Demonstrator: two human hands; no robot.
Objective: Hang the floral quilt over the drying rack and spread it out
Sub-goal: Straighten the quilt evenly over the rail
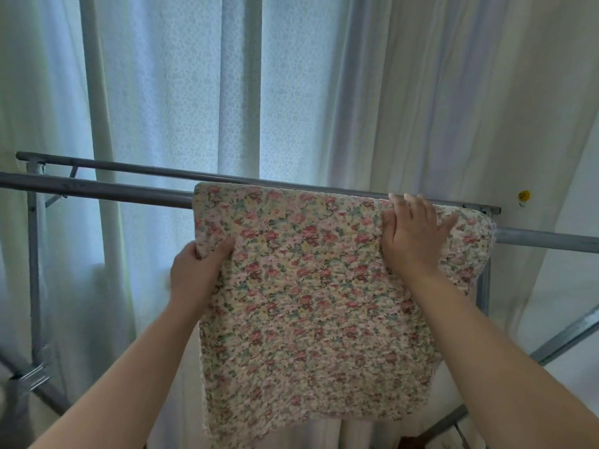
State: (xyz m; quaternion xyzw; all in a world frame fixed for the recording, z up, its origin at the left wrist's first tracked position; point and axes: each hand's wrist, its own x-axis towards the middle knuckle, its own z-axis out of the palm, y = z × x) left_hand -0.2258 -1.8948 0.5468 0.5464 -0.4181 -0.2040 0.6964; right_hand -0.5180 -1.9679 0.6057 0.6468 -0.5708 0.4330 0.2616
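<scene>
The floral quilt (301,286), cream with small pink and red flowers, hangs folded over the near grey bar of the drying rack (97,191). It drapes down toward me between my arms. My left hand (197,270) pinches the quilt's left edge just below the bar, thumb on the front. My right hand (411,234) lies on the quilt's top near the bar, fingers spread over the fabric and thumb tucked at a fold. The quilt's right end bunches over the bar at the rack's right side.
A second grey rack bar (129,165) runs behind the first. Grey rack legs (34,286) stand left, and slanted braces (564,338) right. White curtains (181,92) hang close behind the rack. A small yellow sticker (523,195) sits on the wall at right.
</scene>
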